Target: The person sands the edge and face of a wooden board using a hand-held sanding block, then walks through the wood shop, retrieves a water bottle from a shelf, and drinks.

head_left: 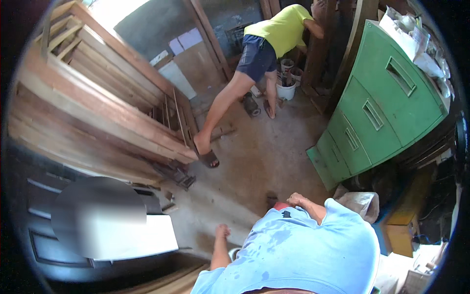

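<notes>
In the near part, by one blue shirt [303, 250], are the left hand [223, 231] and right hand [296, 200], grips I cannot tell; far, one white bucket [286, 93] seemingly holds things.

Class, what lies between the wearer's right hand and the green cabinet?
In the head view, only grey floor shows between the wearer's right hand and the green cabinet.

L grip [223, 231] out to side; R arm [315, 210] bent, R grip [296, 200] fwd of torso [308, 247].
</notes>
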